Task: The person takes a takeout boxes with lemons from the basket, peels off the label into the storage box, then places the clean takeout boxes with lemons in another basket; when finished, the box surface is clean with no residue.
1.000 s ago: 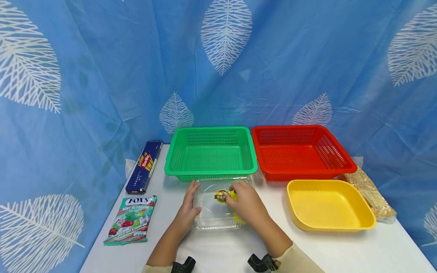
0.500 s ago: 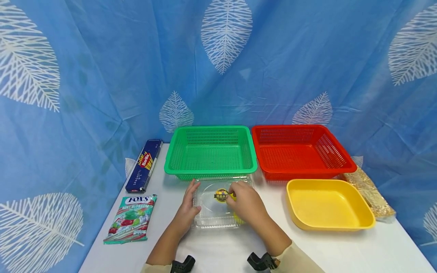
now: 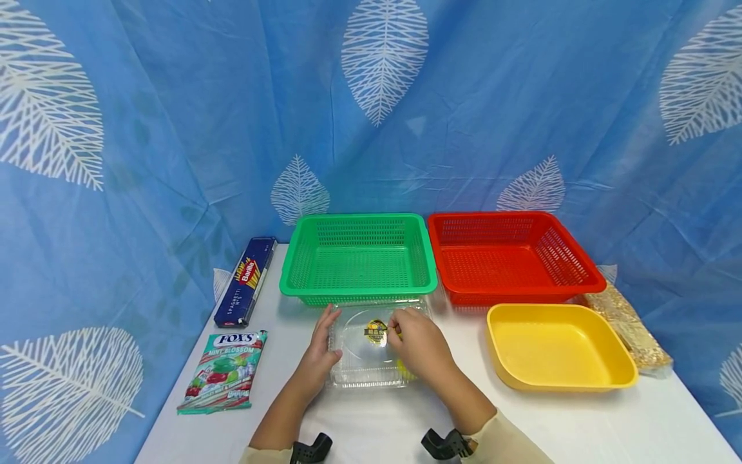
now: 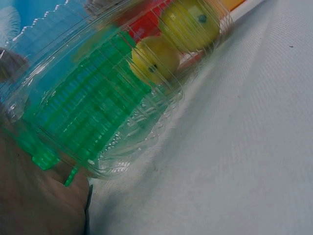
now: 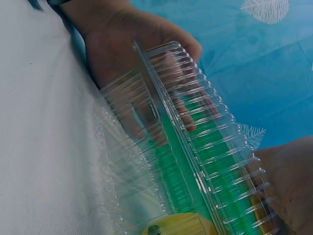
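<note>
The clear plastic container (image 3: 362, 364) lay flat on the white tabletop (image 3: 371, 428), just in front of the green basket (image 3: 358, 293), between the two hands I was following. On its lid I read the characters 精品 on a round black-and-yellow sticker (image 3: 374, 332), the rest of whose line ran small beside the right hand. Through the clear wall, my left wrist view showed two yellow fruits (image 4: 190, 24). The left hand (image 3: 317, 357) lay along the container's left side, fingers extended, thumb held apart from them. The right hand (image 3: 422, 345) was over the lid's right part, fingers bent; I could not tell whether they pinched anything.

At left, I read "Barilla" and "SPAGHETTI N°5" on a dark blue box (image 3: 246, 283); nearer me, a green-and-red candy bag (image 3: 223, 372) bore "FOX'S" and "MINT BLOSSOM". To the right of the green basket stood a red basket (image 3: 522, 292), with a yellow tray (image 3: 559, 351) before it. A transparent bag of grain-like pieces (image 3: 628, 328) lay at the far right, partly hidden behind the tray.
</note>
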`<action>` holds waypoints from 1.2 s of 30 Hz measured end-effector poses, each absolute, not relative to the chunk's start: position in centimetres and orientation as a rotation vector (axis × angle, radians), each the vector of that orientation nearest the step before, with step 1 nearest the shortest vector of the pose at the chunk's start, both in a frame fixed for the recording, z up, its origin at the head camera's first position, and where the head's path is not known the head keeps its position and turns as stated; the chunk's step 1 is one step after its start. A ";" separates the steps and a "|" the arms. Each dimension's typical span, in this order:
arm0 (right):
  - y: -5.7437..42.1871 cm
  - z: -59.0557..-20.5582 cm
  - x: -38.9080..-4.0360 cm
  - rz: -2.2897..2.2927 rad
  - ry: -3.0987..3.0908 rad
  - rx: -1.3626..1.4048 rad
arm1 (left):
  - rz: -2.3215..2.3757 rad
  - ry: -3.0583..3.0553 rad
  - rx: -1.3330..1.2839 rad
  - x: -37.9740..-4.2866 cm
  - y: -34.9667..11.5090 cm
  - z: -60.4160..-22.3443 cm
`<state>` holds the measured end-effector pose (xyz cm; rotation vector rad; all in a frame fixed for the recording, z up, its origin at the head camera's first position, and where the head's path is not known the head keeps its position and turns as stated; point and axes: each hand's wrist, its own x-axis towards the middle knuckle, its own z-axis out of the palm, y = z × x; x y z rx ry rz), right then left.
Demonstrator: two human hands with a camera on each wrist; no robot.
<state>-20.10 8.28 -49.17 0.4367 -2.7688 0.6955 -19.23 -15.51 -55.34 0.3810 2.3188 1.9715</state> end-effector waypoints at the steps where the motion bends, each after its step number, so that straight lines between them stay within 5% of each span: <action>1: 8.3 -49.2 -20.1 0.695 -2.771 0.433 | 1.971 2.317 0.375 -19.2 -15.5 -55.3; 36: 8.5 -49.2 -20.4 0.812 -2.763 0.446 | 1.951 2.311 0.364 -19.2 -15.7 -55.4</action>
